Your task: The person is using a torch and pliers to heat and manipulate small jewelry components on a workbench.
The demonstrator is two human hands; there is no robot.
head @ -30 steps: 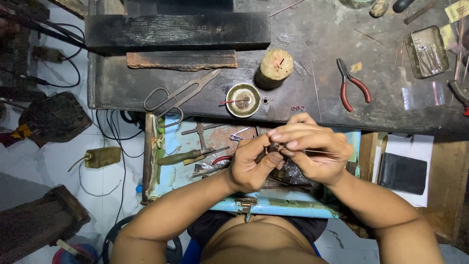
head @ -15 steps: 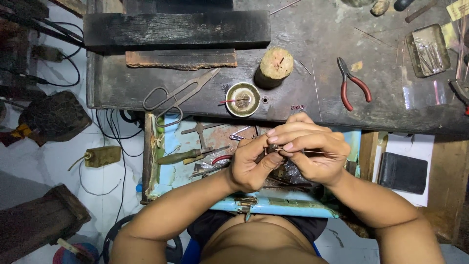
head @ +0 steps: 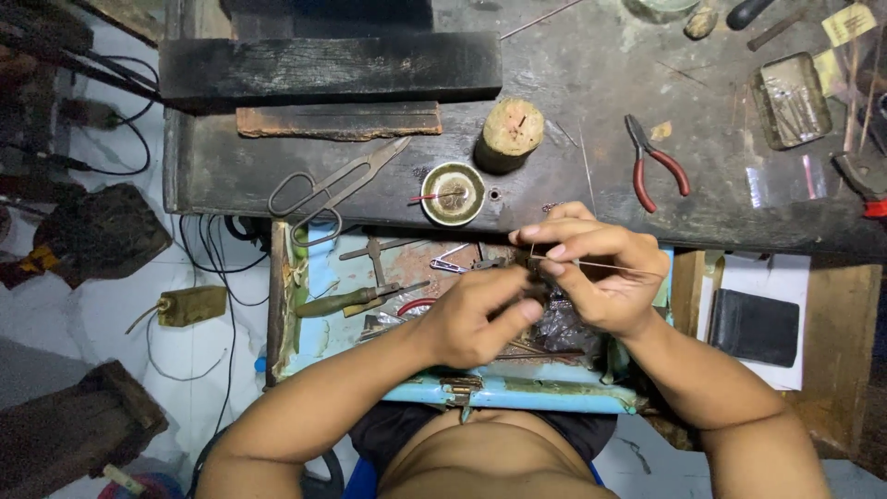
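Hands unmoved, drawer [head: 305,305] holding tools [head: 346,300]

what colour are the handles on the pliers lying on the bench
Red handles on the pliers, lying on the dark workbench; the head view, the only one, shows them.

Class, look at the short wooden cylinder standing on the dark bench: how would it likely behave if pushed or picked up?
The wooden cylinder stands upright on a flat end and looks squat, so a light push would probably slide it, not tip it. Knocked over, its round side would likely roll. It appears solid, so probably stiff and fairly weighty for its size.
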